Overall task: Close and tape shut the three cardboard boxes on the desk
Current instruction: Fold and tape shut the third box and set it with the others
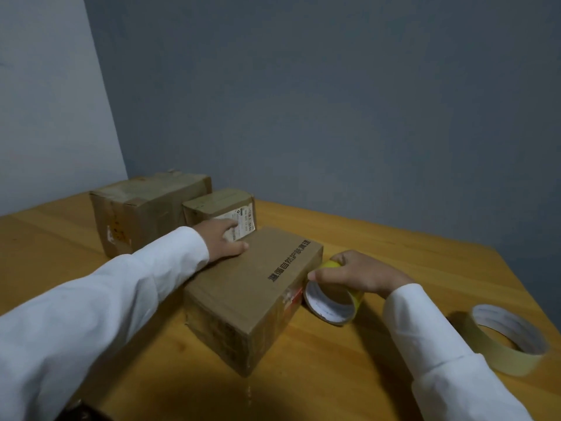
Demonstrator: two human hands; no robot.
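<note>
A closed flat cardboard box with black printed characters lies in the middle of the desk. My left hand rests on its far left corner, thumb along the top and fingers over the far edge. My right hand grips a yellow tape roll held against the box's right side. A small box with a white label stands just behind. To its left sits a large box with its flaps down.
A second, paler tape roll lies flat near the desk's right edge. The wooden desk meets a grey wall behind and a white wall at the left. Bare wood shows in front of the near box and at the far left.
</note>
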